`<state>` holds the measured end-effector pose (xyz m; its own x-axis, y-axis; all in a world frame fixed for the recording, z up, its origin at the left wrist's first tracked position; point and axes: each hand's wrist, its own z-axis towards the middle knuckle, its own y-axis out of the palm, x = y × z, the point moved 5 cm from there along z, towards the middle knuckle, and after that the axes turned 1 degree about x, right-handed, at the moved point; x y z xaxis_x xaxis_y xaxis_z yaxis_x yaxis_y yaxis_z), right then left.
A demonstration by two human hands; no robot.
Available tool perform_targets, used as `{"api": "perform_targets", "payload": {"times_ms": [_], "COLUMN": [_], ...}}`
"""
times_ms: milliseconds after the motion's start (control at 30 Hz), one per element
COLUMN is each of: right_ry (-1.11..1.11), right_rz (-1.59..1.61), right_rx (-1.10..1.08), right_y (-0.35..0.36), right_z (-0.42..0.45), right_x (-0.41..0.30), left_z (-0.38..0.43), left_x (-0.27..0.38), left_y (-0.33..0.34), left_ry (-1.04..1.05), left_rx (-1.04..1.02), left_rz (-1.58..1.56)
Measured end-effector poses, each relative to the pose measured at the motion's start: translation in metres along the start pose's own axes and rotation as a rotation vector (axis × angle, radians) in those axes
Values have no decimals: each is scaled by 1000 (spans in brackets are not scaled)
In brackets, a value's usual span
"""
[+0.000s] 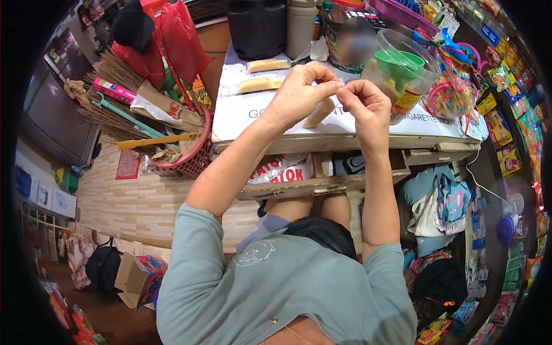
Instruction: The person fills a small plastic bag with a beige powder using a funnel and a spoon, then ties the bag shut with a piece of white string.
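My left hand [307, 91] and my right hand [367, 103] meet above the white-covered table, thumbs and fingertips pinched together at the top of a small transparent plastic bag [320, 114]. Tan granular stuff fills the bag, which hangs tilted just over the table top or touches it; I cannot tell which. Two similar filled bags, one farther back [268, 65] and one nearer [259, 84], lie flat to the left of my hands. Beyond my right hand stands a wide transparent plastic jar [407, 95] with tan contents and a green funnel [400, 64] in its mouth.
A black container [257, 30] and a grey tumbler [300, 30] stand at the back. Colourful sweets fill a jar [448, 99] at the right. Below the table edge [293, 144] an open drawer [280, 189] juts over my lap. A pink basket [189, 155] with brooms stands left.
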<state>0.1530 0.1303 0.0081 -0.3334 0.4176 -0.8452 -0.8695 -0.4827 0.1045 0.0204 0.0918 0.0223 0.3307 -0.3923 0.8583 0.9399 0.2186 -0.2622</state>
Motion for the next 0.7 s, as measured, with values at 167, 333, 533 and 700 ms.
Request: {"api": "perform_targets", "payload": {"times_ms": [167, 333, 533, 700], "right_ry": [-362, -157, -3, -130], "right_rz": [-215, -157, 294, 310], "right_rx": [46, 121, 60, 113], "right_y": [3, 7, 13, 12], "right_z": [-3, -10, -10, -14], "right_x": [-5, -2, 5, 13], "left_z": [2, 2, -4, -3], "left_x": [-8, -8, -6, -11], "left_y": [9, 4, 4, 5], "left_ry": [-187, -76, 52, -119], "left_rx": [79, 90, 168, 115], "left_rz": [-159, -83, 85, 12]}}
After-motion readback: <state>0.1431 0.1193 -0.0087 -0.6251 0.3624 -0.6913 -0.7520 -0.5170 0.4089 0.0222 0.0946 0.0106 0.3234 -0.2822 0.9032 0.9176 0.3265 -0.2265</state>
